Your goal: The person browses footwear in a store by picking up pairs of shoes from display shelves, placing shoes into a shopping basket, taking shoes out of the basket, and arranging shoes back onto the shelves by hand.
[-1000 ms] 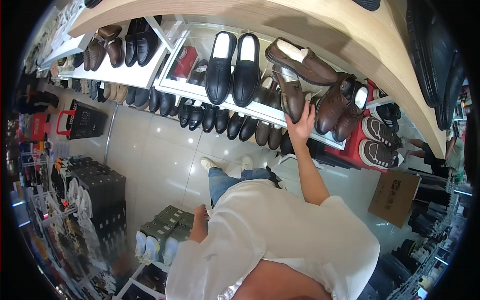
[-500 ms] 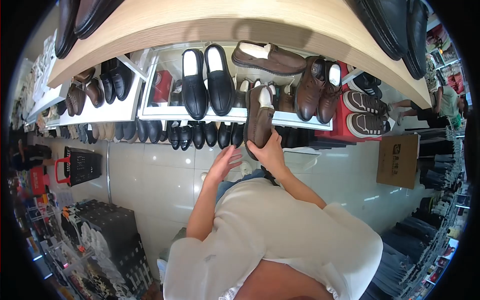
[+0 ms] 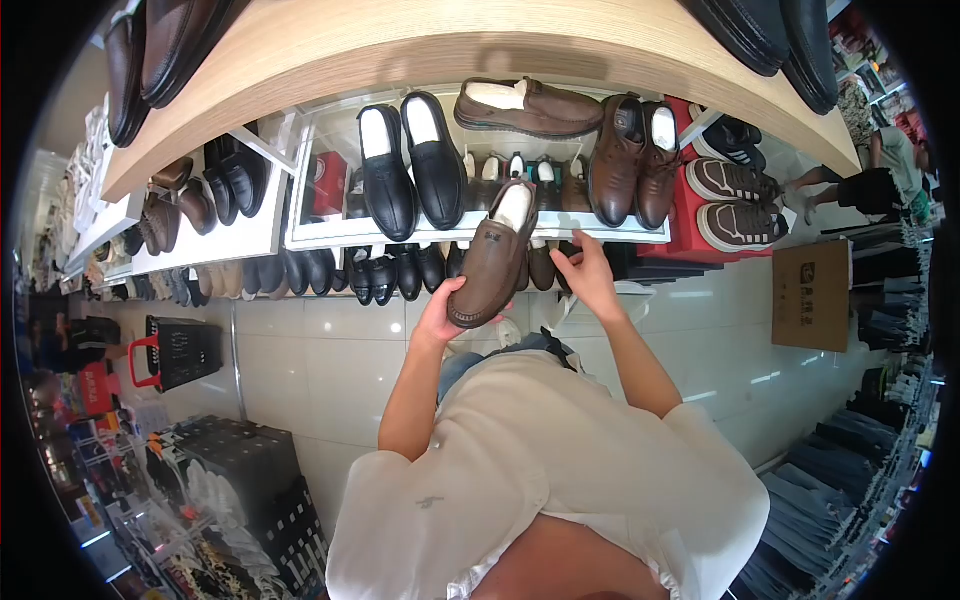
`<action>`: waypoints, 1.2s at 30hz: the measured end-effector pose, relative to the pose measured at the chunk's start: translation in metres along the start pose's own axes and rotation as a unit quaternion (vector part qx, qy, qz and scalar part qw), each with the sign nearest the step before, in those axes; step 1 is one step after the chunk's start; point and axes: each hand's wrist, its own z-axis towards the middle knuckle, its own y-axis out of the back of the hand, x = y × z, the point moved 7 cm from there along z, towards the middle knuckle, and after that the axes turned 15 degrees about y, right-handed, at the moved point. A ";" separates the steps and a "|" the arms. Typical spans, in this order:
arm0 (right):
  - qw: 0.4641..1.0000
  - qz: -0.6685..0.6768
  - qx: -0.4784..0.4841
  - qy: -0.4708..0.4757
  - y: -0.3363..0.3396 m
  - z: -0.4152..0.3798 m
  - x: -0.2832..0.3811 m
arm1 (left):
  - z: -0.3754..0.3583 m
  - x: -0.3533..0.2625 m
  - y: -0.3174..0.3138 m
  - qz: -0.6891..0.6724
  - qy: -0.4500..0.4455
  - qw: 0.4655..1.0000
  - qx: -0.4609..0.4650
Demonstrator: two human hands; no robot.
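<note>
A brown loafer (image 3: 489, 262) with white stuffing in its opening is held by the toe in my left hand (image 3: 437, 312), in front of the glass shelf. My right hand (image 3: 588, 272) is off the shoe, to its right, fingers apart and holding nothing. Another brown loafer (image 3: 545, 108) lies sideways on the shelf (image 3: 310, 232). Left of it stands a pair of black loafers (image 3: 418, 165), and to the right a pair of brown lace-up shoes (image 3: 634, 165).
Above juts a wooden shelf (image 3: 450, 55) with dark shoes at both ends. Striped brown sneakers (image 3: 737, 205) rest on red boxes at right. A cardboard box (image 3: 810, 297), a black basket with a red handle (image 3: 183, 353) and hanging jeans (image 3: 830, 470) stand around. Another person (image 3: 885, 175) is at far right.
The loafer has passed from my right hand to my left and turned so its upper and toe show. My right hand has moved away to the right.
</note>
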 end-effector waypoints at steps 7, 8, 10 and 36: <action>0.927 0.344 0.124 -0.086 0.012 0.046 0.010 | -0.006 -0.028 0.045 0.005 0.143 0.981 0.134; 0.890 0.429 0.118 -0.102 0.016 0.042 0.012 | -0.001 -0.040 0.048 0.000 0.127 0.986 0.104; 0.845 0.511 0.110 -0.113 0.023 0.034 0.015 | 0.015 -0.061 0.059 -0.112 0.101 0.988 -0.023; 0.812 0.495 -0.280 -0.131 -0.045 0.093 -0.095 | -0.029 0.012 0.075 0.051 0.013 0.969 -0.241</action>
